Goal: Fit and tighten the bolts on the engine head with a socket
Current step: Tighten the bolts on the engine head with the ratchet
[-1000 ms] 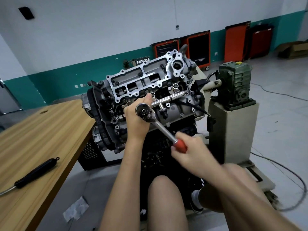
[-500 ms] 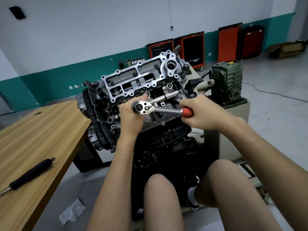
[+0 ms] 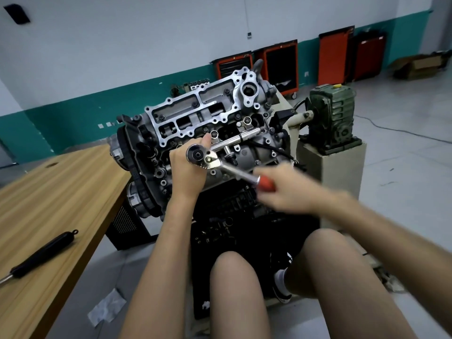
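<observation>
Right hand point(image 3: 286, 189), blurred, wrapped round the red handle of the ratchet point(image 3: 220, 164), left hand point(image 3: 187, 173) gripping behind its head, thumb up, head set against the engine head point(image 3: 195, 111), handle angled down-right; table point(image 3: 61, 192) left, black tool point(image 3: 44, 253) on it.

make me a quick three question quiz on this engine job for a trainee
1. True or false: the right hand grips the red handle of the ratchet.
2. Where does the black-handled tool lie? A on the wooden table B on the floor C on the person's lap
3. Fill in: the left hand holds the ratchet's ____ against the engine.
Key: 1 true; 2 A; 3 head
</observation>
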